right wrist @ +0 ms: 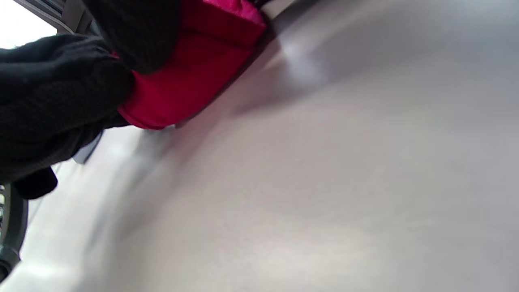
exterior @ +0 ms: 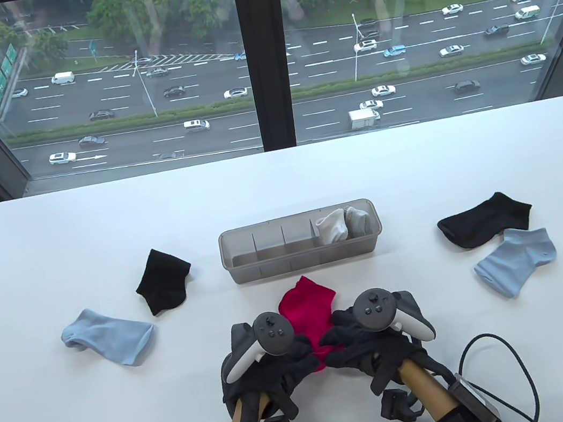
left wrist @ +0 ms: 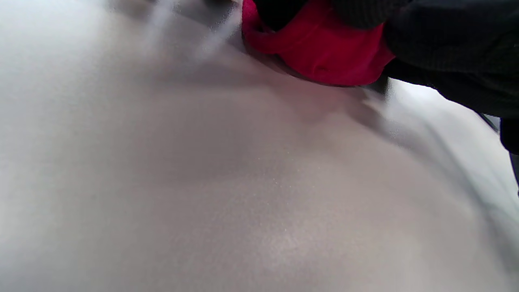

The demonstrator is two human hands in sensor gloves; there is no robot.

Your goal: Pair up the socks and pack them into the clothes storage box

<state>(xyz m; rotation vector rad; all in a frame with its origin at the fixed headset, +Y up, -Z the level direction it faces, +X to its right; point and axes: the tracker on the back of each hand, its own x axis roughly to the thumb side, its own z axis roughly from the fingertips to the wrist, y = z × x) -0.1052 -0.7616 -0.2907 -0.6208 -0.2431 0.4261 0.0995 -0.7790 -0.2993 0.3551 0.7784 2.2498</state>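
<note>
A: What carries it all?

B: A white surface (exterior: 277, 184) with rounded far corners, set against a window.

A: And what lies on it?

B: In the middle, a grey clear storage box (exterior: 305, 263), its length running left to right. Just in front of it, a red sock (exterior: 306, 304). On the left, a black sock (exterior: 162, 279), with a light blue sock (exterior: 108, 336) nearer the front and further left. On the right, 2 more: another black sock (exterior: 484, 220), and a second light blue sock (exterior: 516, 259) touching its near edge. A black cable (exterior: 509, 361) loops at the front right.
</note>
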